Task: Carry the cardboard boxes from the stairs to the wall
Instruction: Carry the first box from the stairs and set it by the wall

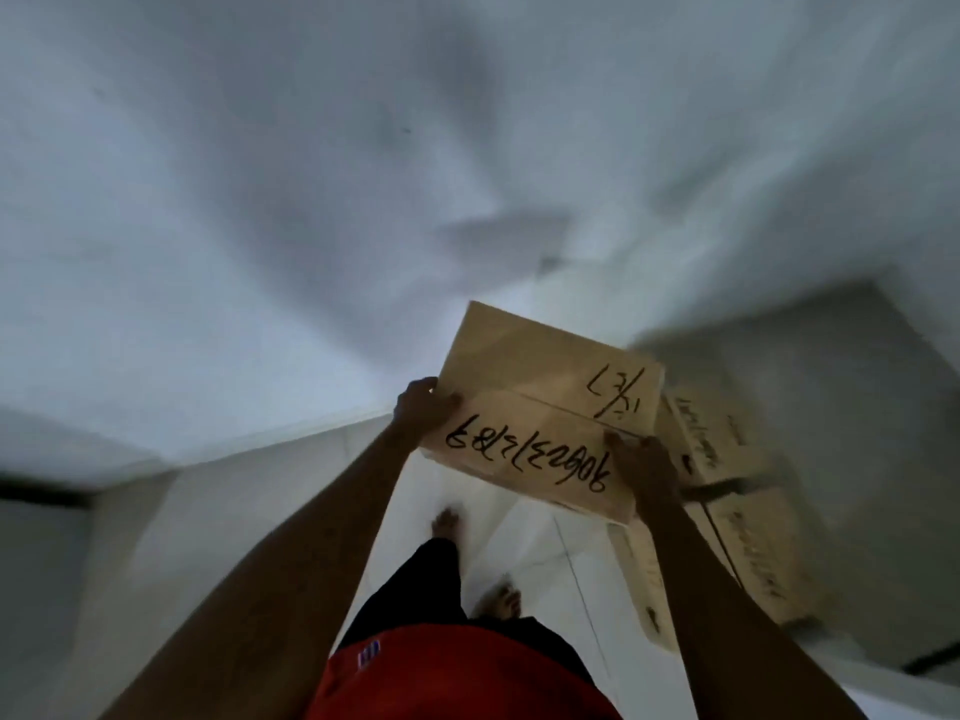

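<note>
I hold a flat cardboard box [540, 402] with black handwriting on its top, out in front of me at about chest height. My left hand [423, 410] grips its left edge and my right hand [644, 462] grips its near right corner. Below and to the right, several more cardboard boxes [727, 485] lie stacked on the floor against the white wall [857, 407]. The whole view is blurred by motion.
White walls [260, 252] stand ahead and to the left, meeting in a corner. The floor [524, 543] is pale tile; my bare feet [449, 522] are on it. A dark strip [41, 493] shows at the far left.
</note>
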